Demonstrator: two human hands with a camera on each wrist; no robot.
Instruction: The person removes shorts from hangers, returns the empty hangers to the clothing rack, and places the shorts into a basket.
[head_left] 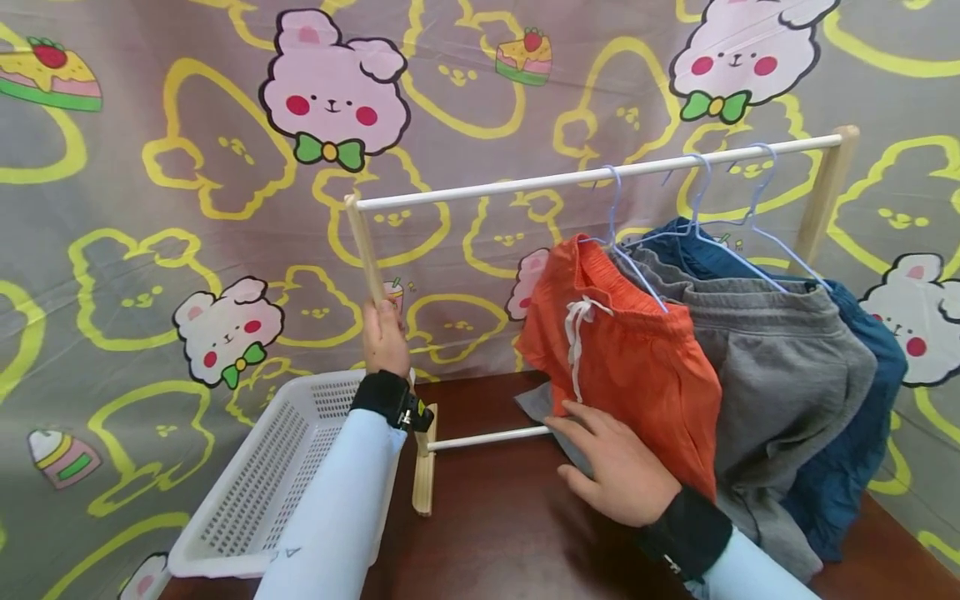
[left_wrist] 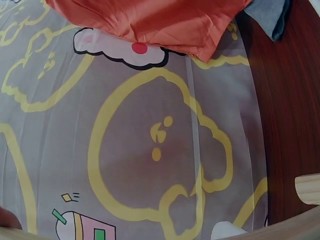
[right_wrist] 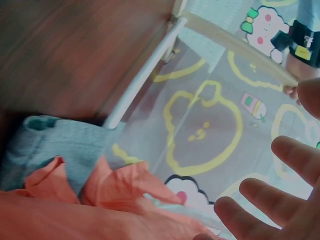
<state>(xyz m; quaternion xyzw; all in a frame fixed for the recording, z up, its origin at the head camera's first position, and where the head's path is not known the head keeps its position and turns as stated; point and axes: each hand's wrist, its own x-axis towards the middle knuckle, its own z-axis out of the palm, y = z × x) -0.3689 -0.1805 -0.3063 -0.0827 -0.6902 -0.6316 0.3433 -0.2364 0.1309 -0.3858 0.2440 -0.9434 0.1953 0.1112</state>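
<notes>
My left hand (head_left: 386, 337) grips the left wooden post (head_left: 365, 250) of a small clothes rack, its fingers wrapped around the post. Orange shorts (head_left: 630, 358) with a white drawstring hang from a light purple hanger on the rack's white rail (head_left: 487, 190). Behind them hang grey shorts (head_left: 780, 375) and dark blue shorts (head_left: 870, 408), each on a similar hanger. My right hand (head_left: 618, 462) is held in front of the orange shorts' lower part, palm down, fingers extended and spread. In the right wrist view, nothing lies within the right fingers (right_wrist: 280, 205).
A white perforated basket (head_left: 217, 567) stands left of the rack, partly behind my left forearm. The rack's lower white bar (head_left: 487, 437) and wooden foot (head_left: 423, 492) are near the dark brown tabletop (head_left: 480, 533). A cartoon-patterned curtain (head_left: 465, 108) closes off the back.
</notes>
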